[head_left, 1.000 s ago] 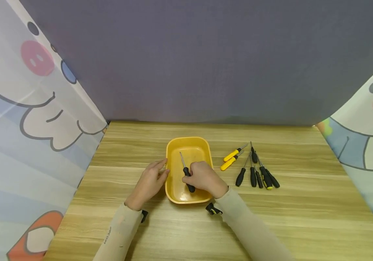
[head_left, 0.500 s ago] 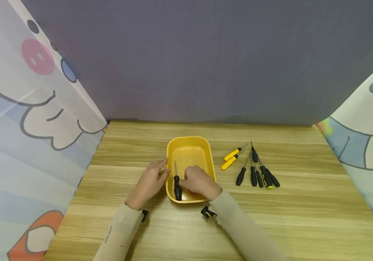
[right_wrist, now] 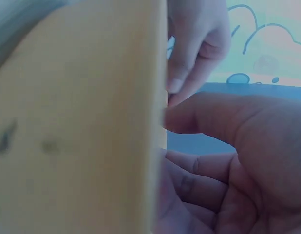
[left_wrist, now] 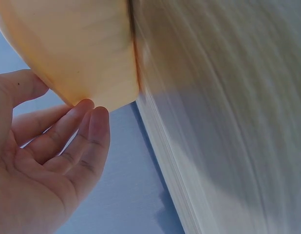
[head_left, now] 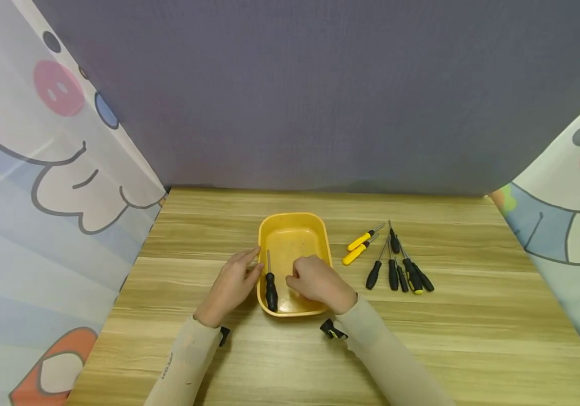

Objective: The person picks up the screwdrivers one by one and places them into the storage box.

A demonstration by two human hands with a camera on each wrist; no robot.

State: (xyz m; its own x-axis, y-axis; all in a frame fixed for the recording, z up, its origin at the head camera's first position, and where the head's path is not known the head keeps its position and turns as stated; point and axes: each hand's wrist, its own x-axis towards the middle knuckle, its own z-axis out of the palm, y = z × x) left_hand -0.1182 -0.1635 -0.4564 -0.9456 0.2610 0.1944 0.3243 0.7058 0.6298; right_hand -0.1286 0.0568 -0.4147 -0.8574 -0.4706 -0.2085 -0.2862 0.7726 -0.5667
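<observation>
In the head view a yellow tray (head_left: 305, 309) stands on the wooden table. A screwdriver (head_left: 271, 290) with a black handle lies inside along its left wall, shaft pointing away. My left hand (head_left: 235, 285) touches the tray's left side; in the left wrist view its relaxed fingers (left_wrist: 87, 153) rest against the outer wall, the thumb at the rim. My right hand (head_left: 315, 279) hovers over the tray's right half, apart from the screwdriver, with fingers loosely bent. In the right wrist view the tray wall (right_wrist: 87, 112) hides that hand's fingertips; nothing shows in its grasp.
Right of the tray lie two yellow-handled screwdrivers (head_left: 358, 249). Beyond them is a loose group of several black-handled screwdrivers (head_left: 394, 274). A grey panel (head_left: 290, 96) rises behind the table (head_left: 472, 332), and printed cloths hang at both sides.
My right hand has set the screwdriver along the tray's left wall, let go of it and drawn back slightly right. My left hand has stayed at the tray's side.
</observation>
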